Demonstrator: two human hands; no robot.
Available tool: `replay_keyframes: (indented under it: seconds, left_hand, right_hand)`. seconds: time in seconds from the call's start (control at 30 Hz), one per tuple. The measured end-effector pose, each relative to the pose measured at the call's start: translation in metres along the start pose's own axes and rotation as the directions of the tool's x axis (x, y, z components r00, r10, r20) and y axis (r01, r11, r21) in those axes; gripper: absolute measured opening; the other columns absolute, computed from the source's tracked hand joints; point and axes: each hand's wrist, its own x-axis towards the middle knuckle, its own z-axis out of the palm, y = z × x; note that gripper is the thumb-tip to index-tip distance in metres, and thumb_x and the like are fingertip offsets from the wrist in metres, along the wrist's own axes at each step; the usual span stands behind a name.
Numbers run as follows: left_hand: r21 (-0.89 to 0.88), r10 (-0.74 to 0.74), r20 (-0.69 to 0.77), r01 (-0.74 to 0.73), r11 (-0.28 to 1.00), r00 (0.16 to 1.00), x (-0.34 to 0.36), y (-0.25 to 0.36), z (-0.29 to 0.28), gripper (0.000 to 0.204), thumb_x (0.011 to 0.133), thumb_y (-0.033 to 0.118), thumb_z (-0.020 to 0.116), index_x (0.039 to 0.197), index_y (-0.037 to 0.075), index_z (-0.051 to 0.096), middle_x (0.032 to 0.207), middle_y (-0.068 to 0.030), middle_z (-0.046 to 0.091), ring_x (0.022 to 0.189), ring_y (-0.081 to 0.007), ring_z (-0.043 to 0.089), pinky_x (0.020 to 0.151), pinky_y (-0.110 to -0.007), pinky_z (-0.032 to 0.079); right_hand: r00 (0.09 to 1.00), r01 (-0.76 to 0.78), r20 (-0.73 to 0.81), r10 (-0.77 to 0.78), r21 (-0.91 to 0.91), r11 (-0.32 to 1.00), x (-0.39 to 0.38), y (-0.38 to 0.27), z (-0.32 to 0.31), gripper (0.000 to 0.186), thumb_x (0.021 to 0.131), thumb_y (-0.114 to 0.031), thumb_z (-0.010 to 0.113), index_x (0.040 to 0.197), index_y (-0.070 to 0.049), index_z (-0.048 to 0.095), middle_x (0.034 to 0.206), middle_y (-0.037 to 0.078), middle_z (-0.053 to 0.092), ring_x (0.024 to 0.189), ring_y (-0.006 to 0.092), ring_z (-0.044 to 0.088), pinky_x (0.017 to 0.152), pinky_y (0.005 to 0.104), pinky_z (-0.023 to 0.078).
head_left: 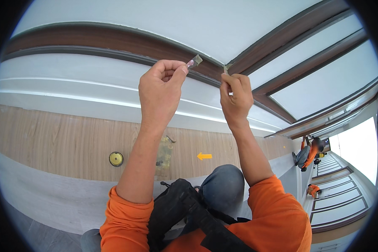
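Note:
My left hand is raised, its thumb and fingers pinching a small flat strip with greyish-yellow, putty-like matter on its end. To its right, my right hand grips a small thin blade-like tool between thumb and fingers. The tool's tip is at the corner where the dark brown frame pieces meet beside the white panel; whether it touches them I cannot tell. Most of this tool is hidden by my fingers.
On the wood-patterned strip below lie a round yellow-and-black object, a stained patch and an orange arrow. A black bag hangs at my front. Two people in orange, one crouching person and another person, are at the far right.

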Motion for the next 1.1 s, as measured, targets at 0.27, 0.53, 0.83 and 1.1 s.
replay_keyframes:
  seconds: [0.27, 0.53, 0.83, 1.1]
  left_hand:
    - [0.038, -0.008, 0.022, 0.007, 0.999, 1.000, -0.005, -0.004, 0.005, 0.015, 0.094, 0.019, 0.072, 0.100, 0.006, 0.075, 0.088, 0.0004, 0.072, 0.079, -0.0059, 0.059, 0.069, -0.026, 0.047]
    - [0.115, -0.003, 0.046, -0.002, 0.993, 0.999, -0.009, -0.003, 0.009, 0.014, 0.094, 0.017, 0.071, 0.100, 0.005, 0.075, 0.091, -0.0007, 0.074, 0.080, -0.0066, 0.060, 0.070, -0.026, 0.049]
    - [0.160, 0.011, 0.038, -0.017, 0.987, 0.999, -0.009, 0.005, 0.015, 0.016, 0.094, 0.017, 0.071, 0.102, 0.004, 0.075, 0.090, -0.0010, 0.073, 0.080, -0.0074, 0.060, 0.070, -0.027, 0.049]
    - [0.115, 0.055, 0.026, -0.057, 0.992, 0.998, -0.009, 0.009, 0.014, 0.019, 0.092, 0.019, 0.071, 0.099, 0.002, 0.076, 0.086, -0.0041, 0.073, 0.074, -0.0103, 0.062, 0.068, -0.027, 0.048]
  right_hand:
    - [0.872, -0.460, -0.020, 0.488, 0.307, 0.833, 0.019, 0.018, -0.029, 0.008, 0.095, -0.002, 0.071, 0.103, 0.000, 0.071, 0.089, 0.004, 0.067, 0.073, 0.0086, 0.062, 0.061, 0.0241, 0.053]
    - [0.774, -0.628, 0.162, 0.612, 0.313, 0.712, 0.024, 0.015, -0.036, 0.015, 0.095, -0.003, 0.069, 0.109, 0.003, 0.070, 0.089, 0.006, 0.069, 0.072, 0.0077, 0.063, 0.063, 0.0240, 0.054]
    - [0.849, -0.525, 0.139, 0.510, 0.114, 0.843, 0.035, 0.014, -0.037, 0.012, 0.095, -0.012, 0.070, 0.093, 0.000, 0.067, 0.074, 0.007, 0.068, 0.063, 0.0134, 0.063, 0.062, 0.0293, 0.051]
    - [0.834, -0.481, 0.312, 0.456, 0.003, 0.877, 0.054, 0.013, -0.031, 0.012, 0.093, -0.012, 0.070, 0.095, 0.000, 0.070, 0.077, 0.004, 0.069, 0.068, 0.0087, 0.060, 0.067, 0.0264, 0.051]
